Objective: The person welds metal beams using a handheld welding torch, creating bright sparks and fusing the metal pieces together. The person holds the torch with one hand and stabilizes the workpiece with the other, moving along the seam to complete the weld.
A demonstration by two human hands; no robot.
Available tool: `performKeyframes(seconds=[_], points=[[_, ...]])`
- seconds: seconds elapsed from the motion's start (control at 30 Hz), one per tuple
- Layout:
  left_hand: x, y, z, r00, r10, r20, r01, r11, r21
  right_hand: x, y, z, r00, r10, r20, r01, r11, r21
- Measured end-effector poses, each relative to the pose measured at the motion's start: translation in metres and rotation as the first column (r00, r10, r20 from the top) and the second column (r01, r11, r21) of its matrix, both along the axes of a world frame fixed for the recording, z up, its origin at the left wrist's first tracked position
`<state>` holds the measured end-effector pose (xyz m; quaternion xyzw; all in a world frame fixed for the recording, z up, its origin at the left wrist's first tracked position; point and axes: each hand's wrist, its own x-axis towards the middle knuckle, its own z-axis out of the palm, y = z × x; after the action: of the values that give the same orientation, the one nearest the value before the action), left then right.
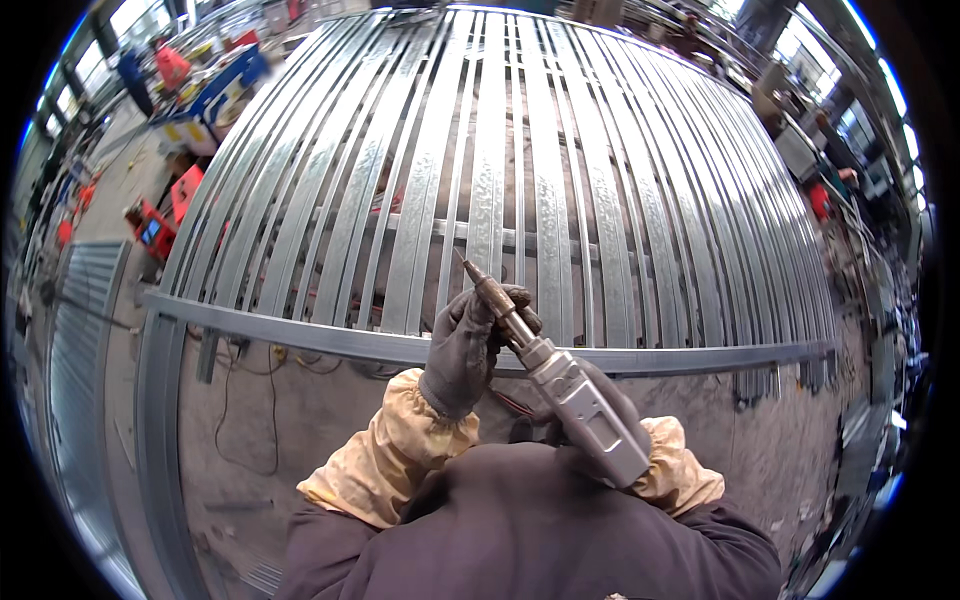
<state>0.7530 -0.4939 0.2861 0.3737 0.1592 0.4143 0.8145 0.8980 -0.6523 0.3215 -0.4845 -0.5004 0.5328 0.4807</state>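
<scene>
Head view: a silver-grey, box-bodied metal hand tool (555, 375) sits, as seen from above, across the near rail (680, 358) of a large frame of galvanized steel slats (545, 180), its rear end on the wearer's side of that rail and its brown tapered nozzle (490, 292) over the slats. The relation that counts is the slant of its long axis: from the grip it runs forward and to the left, so the thin tip aims into the frame, though one view does not show how far above the slats it stands. The left hand (460, 350), in a dark grey glove, is nearer the tip, its fingers closed round the nozzle. The right hand (617, 398), also gloved, lies against the far side of the box body; its fingers are hidden, so its hold cannot be told. Counted: one tool, two gloves, two tan cuffs (375, 455), one near rail, and slats too many to count surely. Left of the frame lies one ribbed grey metal panel (85, 330).
</scene>
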Motion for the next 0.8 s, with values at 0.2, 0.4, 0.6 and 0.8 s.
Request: performKeyframes(seconds=[0.2, 0.4, 0.6, 0.8], points=[[-0.038, 0.034, -0.008, 0.987, -0.158, 0.042, 0.162, 0.981, -0.109, -0.098, 0.023, -0.021, 0.839, -0.324, 0.437, 0.192, 0.928, 0.32], [-0.04, 0.054, -0.025, 0.983, -0.176, 0.045, 0.182, 0.956, -0.232, -0.135, 0.043, -0.035, 0.869, -0.416, 0.27, 0.341, 0.896, 0.284], [-0.026, 0.054, -0.081, 0.945, -0.1, -0.31, 0.183, 0.951, 0.249, -0.137, 0.048, -0.055, 0.756, -0.601, 0.259, 0.478, 0.778, 0.408], [-0.067, -0.007, -0.122, 0.837, -0.325, -0.441, 0.498, 0.786, 0.366, -0.106, 0.058, -0.082, 0.651, -0.739, 0.172, 0.678, 0.668, 0.307]])
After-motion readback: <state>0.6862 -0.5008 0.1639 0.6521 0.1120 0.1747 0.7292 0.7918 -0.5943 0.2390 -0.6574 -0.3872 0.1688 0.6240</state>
